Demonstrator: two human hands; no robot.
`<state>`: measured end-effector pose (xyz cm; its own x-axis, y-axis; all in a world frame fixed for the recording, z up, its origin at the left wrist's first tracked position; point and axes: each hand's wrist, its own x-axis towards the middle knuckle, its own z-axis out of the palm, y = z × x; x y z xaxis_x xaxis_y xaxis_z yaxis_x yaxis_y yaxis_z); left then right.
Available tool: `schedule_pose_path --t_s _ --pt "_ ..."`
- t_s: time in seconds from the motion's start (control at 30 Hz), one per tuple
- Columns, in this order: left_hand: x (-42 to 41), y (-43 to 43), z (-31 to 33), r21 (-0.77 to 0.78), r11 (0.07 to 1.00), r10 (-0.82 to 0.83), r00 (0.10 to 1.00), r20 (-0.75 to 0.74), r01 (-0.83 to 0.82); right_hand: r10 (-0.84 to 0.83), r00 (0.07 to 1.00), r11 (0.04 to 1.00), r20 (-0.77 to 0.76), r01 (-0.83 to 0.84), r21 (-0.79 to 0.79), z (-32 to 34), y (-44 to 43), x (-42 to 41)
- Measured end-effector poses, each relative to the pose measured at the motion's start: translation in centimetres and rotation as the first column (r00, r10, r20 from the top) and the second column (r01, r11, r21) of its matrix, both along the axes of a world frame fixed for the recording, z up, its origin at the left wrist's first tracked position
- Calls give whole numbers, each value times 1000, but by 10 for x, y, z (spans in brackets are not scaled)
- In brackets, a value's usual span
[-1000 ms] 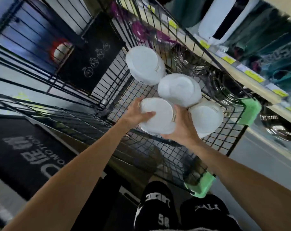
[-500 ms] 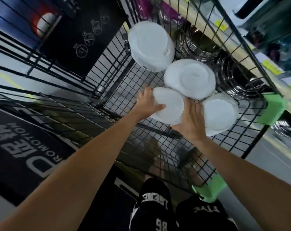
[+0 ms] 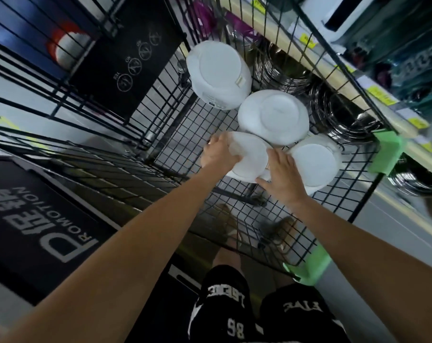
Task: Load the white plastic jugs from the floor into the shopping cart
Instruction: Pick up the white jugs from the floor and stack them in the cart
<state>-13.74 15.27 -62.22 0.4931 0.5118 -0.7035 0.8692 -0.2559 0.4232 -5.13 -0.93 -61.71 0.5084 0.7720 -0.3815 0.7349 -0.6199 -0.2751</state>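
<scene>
At far left, outside the shopping cart (image 3: 180,139), a black PROMOTION sign (image 3: 36,219) lies low. A black icon panel (image 3: 133,60) stands beyond the cart's far-left wall.

Hands: left hand (image 3: 218,154) has its fingers curled round the left edge of the held jug (image 3: 250,157). Right hand (image 3: 283,178) lies on that jug's near-right side, fingers nearly straight against it, thumb spread along the lower edge.

Held jug is low inside the cart, close against the middle jug (image 3: 274,117). Cannot tell whether its base is on the mesh.

Progress (judgement): three jugs are loaded, namely the far jug (image 3: 218,73), the middle jug and the right jug (image 3: 314,164). The fourth is being set down. No jugs show on the floor, so the number left is unknown.

Room: bare mesh lies left of the held jug and on the near side. The right jug sits near the right wall, between the green corner guards (image 3: 388,152). A shelf of steel pots (image 3: 284,73) runs just outside that wall, so the right side is tight.
</scene>
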Motion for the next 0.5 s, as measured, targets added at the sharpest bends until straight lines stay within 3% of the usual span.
schedule_pose_path --t_s 0.23,0.5 --pt "-5 -31 26 -80 997 1 1000 -6 -2 -123 978 992 -166 127 19 37 -35 -2" --pt "0 -77 61 -107 991 -72 996 44 77 -241 939 960 -247 268 82 70 -99 7"
